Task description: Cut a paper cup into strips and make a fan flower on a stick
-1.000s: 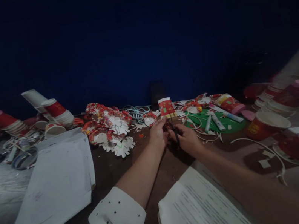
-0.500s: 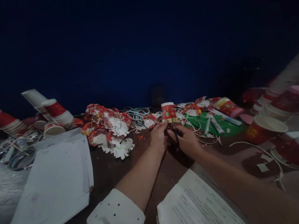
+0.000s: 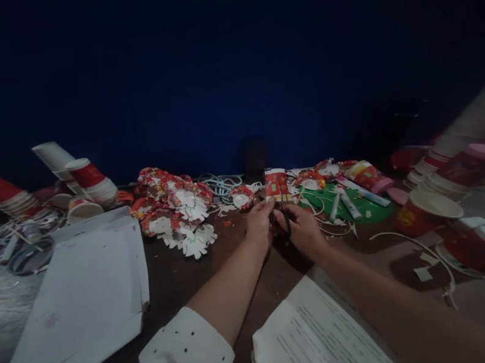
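A red paper cup with a white rim (image 3: 277, 185) is held up in front of me. My left hand (image 3: 259, 225) pinches it from the left, near its lower end. My right hand (image 3: 303, 227) is closed around the dark handles of a pair of scissors (image 3: 287, 223). The scissor blades lie upright against the cup's lower part, but whether they are parted I cannot make out. Just behind and left of the hands sits a small red and white paper flower piece (image 3: 243, 196).
Left of my hands is a heap of red and white cut-cup flowers (image 3: 186, 209). A white board (image 3: 88, 288) lies farther left, near stacked paper cups (image 3: 91, 182). To the right are a green sheet (image 3: 368, 210) with tubes, and more cups (image 3: 437, 205). A printed booklet (image 3: 315, 336) lies nearest me.
The cup has turned or tipped slightly and sits a little lower and farther right. Both hands keep their holds. The whole view has shifted slightly.
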A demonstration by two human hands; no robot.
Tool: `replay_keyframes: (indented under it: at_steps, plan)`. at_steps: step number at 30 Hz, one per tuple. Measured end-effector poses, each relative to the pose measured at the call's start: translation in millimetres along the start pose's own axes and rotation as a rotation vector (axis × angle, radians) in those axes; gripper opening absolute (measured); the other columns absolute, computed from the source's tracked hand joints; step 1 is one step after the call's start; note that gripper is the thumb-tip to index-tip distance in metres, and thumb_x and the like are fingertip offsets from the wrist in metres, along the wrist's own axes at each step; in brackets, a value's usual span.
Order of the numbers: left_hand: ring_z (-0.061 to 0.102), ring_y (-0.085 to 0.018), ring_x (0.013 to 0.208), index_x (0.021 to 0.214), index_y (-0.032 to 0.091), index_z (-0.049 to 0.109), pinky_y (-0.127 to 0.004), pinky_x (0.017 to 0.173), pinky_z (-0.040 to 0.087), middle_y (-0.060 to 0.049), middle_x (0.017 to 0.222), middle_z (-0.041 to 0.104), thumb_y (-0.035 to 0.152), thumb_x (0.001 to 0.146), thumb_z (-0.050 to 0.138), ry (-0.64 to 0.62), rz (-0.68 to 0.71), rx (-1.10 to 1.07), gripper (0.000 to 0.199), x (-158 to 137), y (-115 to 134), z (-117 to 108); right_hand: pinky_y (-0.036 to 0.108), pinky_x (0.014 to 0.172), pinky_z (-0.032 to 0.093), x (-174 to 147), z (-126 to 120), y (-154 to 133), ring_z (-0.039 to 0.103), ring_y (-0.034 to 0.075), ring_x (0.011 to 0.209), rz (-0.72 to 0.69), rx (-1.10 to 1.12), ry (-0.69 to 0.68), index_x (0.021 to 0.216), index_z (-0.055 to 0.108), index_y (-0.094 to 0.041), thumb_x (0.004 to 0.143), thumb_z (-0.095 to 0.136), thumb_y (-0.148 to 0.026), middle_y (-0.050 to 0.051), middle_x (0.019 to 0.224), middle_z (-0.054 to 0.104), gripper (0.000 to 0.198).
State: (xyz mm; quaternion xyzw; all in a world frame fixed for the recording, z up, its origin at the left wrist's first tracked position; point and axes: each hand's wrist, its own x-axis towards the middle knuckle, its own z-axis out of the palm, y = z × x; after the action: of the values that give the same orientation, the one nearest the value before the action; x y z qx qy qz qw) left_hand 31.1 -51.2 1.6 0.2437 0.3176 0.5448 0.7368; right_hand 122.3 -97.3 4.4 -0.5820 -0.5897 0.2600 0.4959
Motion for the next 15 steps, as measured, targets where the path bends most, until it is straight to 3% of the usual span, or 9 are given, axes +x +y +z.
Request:
replay_keyframes:
  at_steps: [8, 15]
  plan:
    - [0.047, -0.006, 0.040, 0.070, 0.014, 0.060, -0.019, 0.042, 0.035, 0.004, 0.051, 0.056, 0.037, 0.059, 0.081, -0.069, 0.005, -0.049, 0.033, 2.3, 4.7, -0.1, 0.026, 0.054, 0.040, -0.7, -4.4, -0.9, 0.053, 0.017, 0.061, 0.012, 0.022, -0.008, 0.078, 0.063, -0.019, 0.080, 0.057, -0.052, 0.002, 0.068, 0.063, 0.033]
    - [0.045, -0.005, 0.043, 0.065, 0.014, 0.059, -0.018, 0.044, 0.033, 0.006, 0.049, 0.052, 0.029, 0.055, 0.083, 0.054, 0.060, -0.049, 0.030, 6.4, 5.3, -2.5, 0.025, 0.055, 0.040, -1.7, -4.2, -4.3, 0.055, 0.016, 0.062, 0.026, 0.025, -0.029, 0.081, 0.066, -0.017, 0.078, 0.059, -0.049, 0.002, 0.068, 0.064, 0.033]
